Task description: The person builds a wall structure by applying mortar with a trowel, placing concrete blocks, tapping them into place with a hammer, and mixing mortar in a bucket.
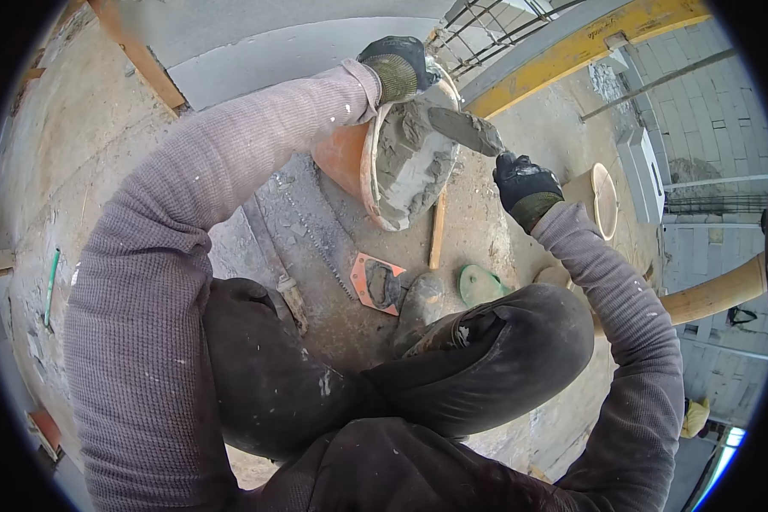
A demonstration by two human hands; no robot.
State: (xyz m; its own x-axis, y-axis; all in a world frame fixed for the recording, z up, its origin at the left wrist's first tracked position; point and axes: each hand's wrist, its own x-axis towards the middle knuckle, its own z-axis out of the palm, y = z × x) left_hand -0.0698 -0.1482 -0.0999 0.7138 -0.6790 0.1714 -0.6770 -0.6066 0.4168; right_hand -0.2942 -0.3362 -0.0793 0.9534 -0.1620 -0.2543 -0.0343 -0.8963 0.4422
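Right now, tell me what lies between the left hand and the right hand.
In the head view, part of the bucket and the mortar-coated trowel lie between the left hand and the right hand, which grips the trowel.

An orange bucket (pixel 340 162) is tilted, its inside coated with grey mortar (pixel 399 141). A trowel (pixel 467 130), its blade smeared grey, is held at the bucket's mouth.

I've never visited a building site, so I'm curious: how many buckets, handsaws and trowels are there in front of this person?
Buckets: 2, an orange bucket and a pale bucket
Handsaw: 1
Trowel: 1, in the right hand
Total: 4
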